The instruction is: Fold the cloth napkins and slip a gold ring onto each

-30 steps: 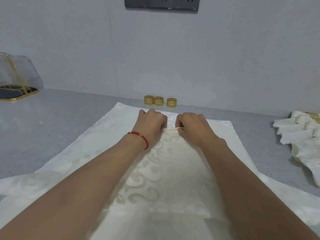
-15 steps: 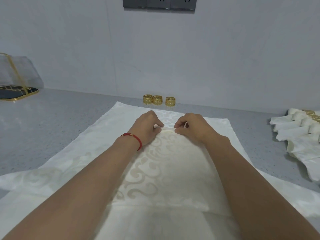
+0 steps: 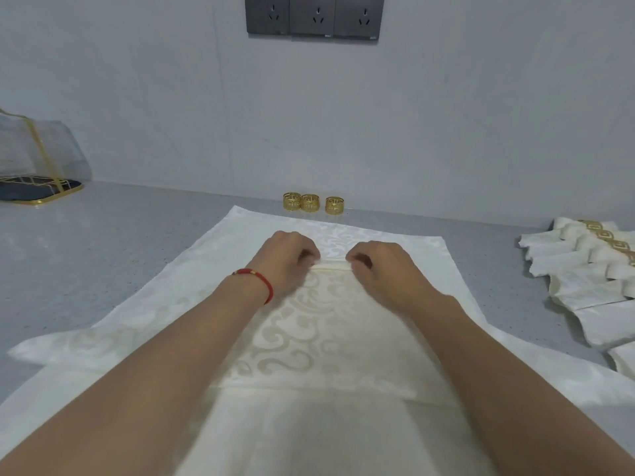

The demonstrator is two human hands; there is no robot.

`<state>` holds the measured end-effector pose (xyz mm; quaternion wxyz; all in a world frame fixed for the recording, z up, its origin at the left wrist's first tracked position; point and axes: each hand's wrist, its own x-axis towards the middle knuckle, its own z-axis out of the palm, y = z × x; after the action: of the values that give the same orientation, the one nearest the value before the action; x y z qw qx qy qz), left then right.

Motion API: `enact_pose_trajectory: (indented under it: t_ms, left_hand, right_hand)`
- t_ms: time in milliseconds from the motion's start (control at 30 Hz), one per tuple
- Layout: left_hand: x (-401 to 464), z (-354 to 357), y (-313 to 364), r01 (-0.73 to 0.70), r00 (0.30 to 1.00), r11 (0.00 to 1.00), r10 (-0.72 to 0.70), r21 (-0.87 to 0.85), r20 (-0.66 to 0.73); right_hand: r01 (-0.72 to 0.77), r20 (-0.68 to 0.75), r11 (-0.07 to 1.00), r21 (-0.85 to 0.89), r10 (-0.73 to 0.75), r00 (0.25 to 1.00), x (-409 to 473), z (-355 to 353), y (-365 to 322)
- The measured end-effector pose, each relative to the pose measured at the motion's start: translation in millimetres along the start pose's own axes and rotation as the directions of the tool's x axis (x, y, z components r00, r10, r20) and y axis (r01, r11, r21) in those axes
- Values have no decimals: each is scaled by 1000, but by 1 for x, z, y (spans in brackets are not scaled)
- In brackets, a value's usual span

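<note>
Forearms fill the near part of the view, reaching out over a cream damask napkin (image 3: 330, 341) spread flat on the grey speckled counter (image 3: 103, 269). Near the middle of the cloth the left hand (image 3: 287, 259), with a red cord bracelet (image 3: 259, 281) at its wrist, and the right hand (image 3: 378, 266) sit close together but not touching. Each pinches one end of a narrow raised pleat (image 3: 331, 267) between curled fingers and thumb.

To do this step well, I judge that both pinches should lie on one straight line across the cloth, so the pleat comes out even in depth. The ridge should be pulled taut between the hands before it is laid down, then pressed flat along its length. Later pleats should match this one, or the bundle may be too lopsided for a ring.

At the far right lie finished napkins (image 3: 591, 266), folded and already wearing rings. Beyond the cloth, against the wall, three gold rings (image 3: 311, 203) wait in a row, well apart from the hands. At the far left stands a gold-framed holder (image 3: 37, 187).
</note>
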<state>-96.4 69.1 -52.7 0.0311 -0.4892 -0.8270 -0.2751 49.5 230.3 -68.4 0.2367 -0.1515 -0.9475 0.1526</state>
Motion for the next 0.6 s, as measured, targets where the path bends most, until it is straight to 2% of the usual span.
enact_pose_trajectory:
  t_ms: [67, 100, 267, 333, 400, 500, 533, 600]
  left_hand:
    - [-6, 7, -4, 116, 985, 972, -140, -205, -105]
    - [-6, 9, -6, 143, 979, 965, -171, -218, -115]
    - [-3, 12, -11, 148, 987, 980, -156, -135, -47]
    - [-2, 12, -10, 113, 990, 993, -116, -39, -75]
    - [-5, 9, -5, 21, 995, 986, -5, 163, -97]
    - [-12, 4, -1, -119, 976, 883, 189, 455, -111]
    - [-14, 2, 1, -138, 976, 848, 203, 512, -73]
    - [-16, -4, 6, -153, 987, 854, 160, 497, 28]
  right_hand:
    - [-105, -68, 984, 145, 116, 991, -1, 6, 3]
    - [-139, -53, 981, 139, 147, 988, -1, 9, 5]
    - [-195, -5, 981, 6, 196, 981, 2, 11, 6]
    - [-220, -21, 975, -7, 220, 975, 2, 9, 1]
    - [-203, -36, 979, -7, 203, 979, 0, 7, -4]
    - [-98, -45, 987, -131, 93, 995, -7, -2, -4]
    - [-41, -21, 980, -195, 38, 999, -9, -4, -3]
    - [44, 48, 964, -264, -32, 998, -14, -6, -3]
